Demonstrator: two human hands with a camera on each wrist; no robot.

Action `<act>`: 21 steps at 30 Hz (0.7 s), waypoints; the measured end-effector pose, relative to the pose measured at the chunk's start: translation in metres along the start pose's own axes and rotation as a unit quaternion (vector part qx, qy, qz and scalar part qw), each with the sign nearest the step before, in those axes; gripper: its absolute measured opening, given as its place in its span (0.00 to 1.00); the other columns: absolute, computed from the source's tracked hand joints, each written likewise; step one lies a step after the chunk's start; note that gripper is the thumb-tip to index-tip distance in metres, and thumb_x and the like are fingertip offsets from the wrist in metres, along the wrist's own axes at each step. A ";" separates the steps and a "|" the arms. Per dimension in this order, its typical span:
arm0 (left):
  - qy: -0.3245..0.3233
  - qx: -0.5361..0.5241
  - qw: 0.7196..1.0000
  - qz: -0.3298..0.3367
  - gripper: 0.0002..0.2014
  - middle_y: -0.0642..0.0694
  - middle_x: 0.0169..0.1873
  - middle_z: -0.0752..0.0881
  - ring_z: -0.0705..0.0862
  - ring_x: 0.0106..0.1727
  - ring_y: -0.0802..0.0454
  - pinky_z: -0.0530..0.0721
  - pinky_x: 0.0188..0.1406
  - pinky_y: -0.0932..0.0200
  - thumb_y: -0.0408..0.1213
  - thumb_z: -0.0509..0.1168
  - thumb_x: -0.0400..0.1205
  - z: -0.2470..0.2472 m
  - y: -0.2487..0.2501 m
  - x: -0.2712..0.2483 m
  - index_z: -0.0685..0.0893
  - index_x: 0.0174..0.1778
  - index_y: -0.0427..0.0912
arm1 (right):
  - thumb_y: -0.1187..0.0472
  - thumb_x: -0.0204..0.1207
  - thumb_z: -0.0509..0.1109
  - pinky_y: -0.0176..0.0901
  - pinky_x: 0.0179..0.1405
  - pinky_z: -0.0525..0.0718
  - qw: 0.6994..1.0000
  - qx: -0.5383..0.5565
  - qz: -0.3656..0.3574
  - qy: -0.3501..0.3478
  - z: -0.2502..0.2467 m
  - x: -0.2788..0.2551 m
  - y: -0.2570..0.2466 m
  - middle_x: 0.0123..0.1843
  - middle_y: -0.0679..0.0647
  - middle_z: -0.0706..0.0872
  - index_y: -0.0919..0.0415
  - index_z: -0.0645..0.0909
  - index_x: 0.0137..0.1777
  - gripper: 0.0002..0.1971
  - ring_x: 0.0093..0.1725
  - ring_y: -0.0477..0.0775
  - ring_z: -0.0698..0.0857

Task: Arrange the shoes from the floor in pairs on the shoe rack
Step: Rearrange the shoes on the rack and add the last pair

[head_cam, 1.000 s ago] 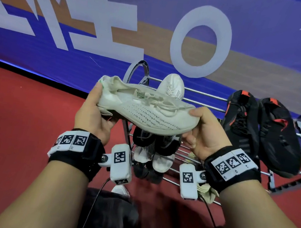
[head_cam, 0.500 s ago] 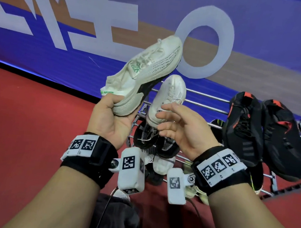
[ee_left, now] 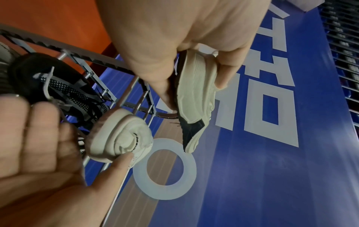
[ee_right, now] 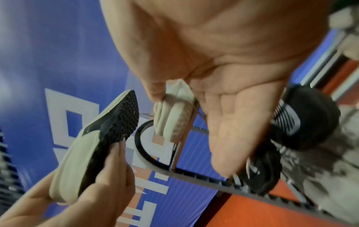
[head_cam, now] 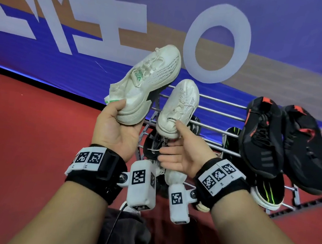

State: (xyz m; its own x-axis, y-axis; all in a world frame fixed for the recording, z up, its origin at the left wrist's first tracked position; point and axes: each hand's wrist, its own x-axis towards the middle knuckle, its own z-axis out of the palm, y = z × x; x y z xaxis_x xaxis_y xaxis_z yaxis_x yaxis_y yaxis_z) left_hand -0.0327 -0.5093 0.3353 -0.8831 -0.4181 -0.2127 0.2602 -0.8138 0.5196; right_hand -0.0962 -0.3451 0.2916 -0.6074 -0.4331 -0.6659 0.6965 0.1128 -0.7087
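Shoes fill most of the rack [head_cam: 217,116]: a white shoe [head_cam: 179,108] lies on the top bars toe-up, and a black pair [head_cam: 286,144] sits to its right. The left hand [head_cam: 115,124] holds a second white shoe, the held shoe [head_cam: 150,80], by its heel, raised above the rack's left end and tilted toe-up toward the blue banner [head_cam: 64,50].

From the head view the held shoe shows only its upper, laces and green logo. The right wrist view shows its black studded sole [ee_right: 116,122] with the left fingers [ee_right: 116,156] curled under it, and the left wrist view shows the thumb [ee_left: 223,73] pressed on the heel's other side. The left wrist view also shows the right thumb [ee_left: 120,159] touching the racked shoe's heel collar, which the head view only hints at.

The lower tiers are mostly hidden behind the wrists and cameras; a black-and-white mesh shoe [head_cam: 155,143] and a shoe with green stripes [head_cam: 268,190] peek out. The rack's right end is cut off. The right wrist view is blurred on its right side.

The right hand [head_cam: 184,154] is palm-up under the racked shoe's heel, fingers spread and nearly straight; whether they touch it, I cannot tell.
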 end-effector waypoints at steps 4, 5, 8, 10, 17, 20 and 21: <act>0.009 0.050 0.999 -0.019 0.21 0.36 0.66 0.89 0.90 0.65 0.37 0.87 0.68 0.44 0.31 0.61 0.87 -0.011 -0.003 0.007 0.78 0.77 0.37 | 0.34 0.79 0.71 0.56 0.44 0.94 0.995 0.089 -0.048 0.005 0.012 0.008 0.002 0.55 0.70 0.93 0.63 0.85 0.63 0.31 0.48 0.66 0.95; 0.006 0.056 0.998 -0.020 0.24 0.36 0.69 0.88 0.89 0.67 0.36 0.87 0.67 0.43 0.31 0.62 0.86 -0.013 -0.004 0.009 0.76 0.80 0.38 | 0.37 0.80 0.72 0.55 0.44 0.95 0.993 0.102 -0.057 0.011 0.014 0.008 0.003 0.53 0.69 0.93 0.64 0.86 0.61 0.29 0.48 0.65 0.95; -0.013 0.066 0.997 -0.027 0.25 0.35 0.70 0.86 0.87 0.69 0.36 0.86 0.69 0.42 0.32 0.63 0.87 -0.017 -0.011 0.017 0.74 0.82 0.38 | 0.43 0.82 0.72 0.50 0.41 0.95 0.986 0.142 -0.080 0.027 0.017 0.009 0.005 0.50 0.69 0.94 0.68 0.86 0.59 0.25 0.44 0.62 0.95; -0.026 0.062 0.997 -0.037 0.28 0.33 0.72 0.84 0.86 0.71 0.34 0.83 0.74 0.40 0.33 0.66 0.86 -0.018 -0.018 0.022 0.72 0.83 0.37 | 0.46 0.84 0.71 0.48 0.42 0.95 0.981 0.161 -0.100 0.040 0.016 0.007 0.005 0.49 0.70 0.94 0.70 0.86 0.58 0.23 0.43 0.61 0.95; -0.019 0.008 0.999 -0.045 0.33 0.28 0.72 0.83 0.86 0.70 0.30 0.87 0.68 0.40 0.27 0.71 0.81 -0.016 -0.040 0.033 0.70 0.83 0.35 | 0.49 0.85 0.69 0.45 0.39 0.93 0.967 0.192 -0.135 0.096 -0.013 -0.008 0.003 0.46 0.66 0.94 0.70 0.85 0.58 0.20 0.41 0.56 0.93; -0.007 0.020 0.998 -0.050 0.30 0.29 0.71 0.84 0.86 0.69 0.30 0.86 0.68 0.38 0.25 0.69 0.83 -0.015 -0.051 0.033 0.71 0.82 0.38 | 0.50 0.85 0.69 0.43 0.33 0.92 0.966 0.185 -0.141 0.108 -0.024 -0.011 0.001 0.42 0.63 0.92 0.69 0.85 0.56 0.19 0.37 0.54 0.91; -0.005 0.034 0.998 -0.053 0.27 0.29 0.70 0.85 0.86 0.69 0.30 0.86 0.69 0.37 0.25 0.67 0.85 -0.014 -0.054 0.033 0.72 0.82 0.38 | 0.50 0.85 0.69 0.43 0.33 0.91 0.967 0.180 -0.144 0.106 -0.027 -0.012 0.000 0.41 0.63 0.92 0.68 0.85 0.56 0.18 0.36 0.53 0.91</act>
State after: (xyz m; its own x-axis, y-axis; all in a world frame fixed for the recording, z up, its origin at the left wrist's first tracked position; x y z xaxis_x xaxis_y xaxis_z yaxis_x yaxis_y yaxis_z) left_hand -0.0700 -0.4845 0.2885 -0.9087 -0.3257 -0.2612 0.1377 -0.8245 0.5488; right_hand -0.0986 -0.3160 0.2934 -0.8337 -0.2024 -0.5138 0.5521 -0.3201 -0.7699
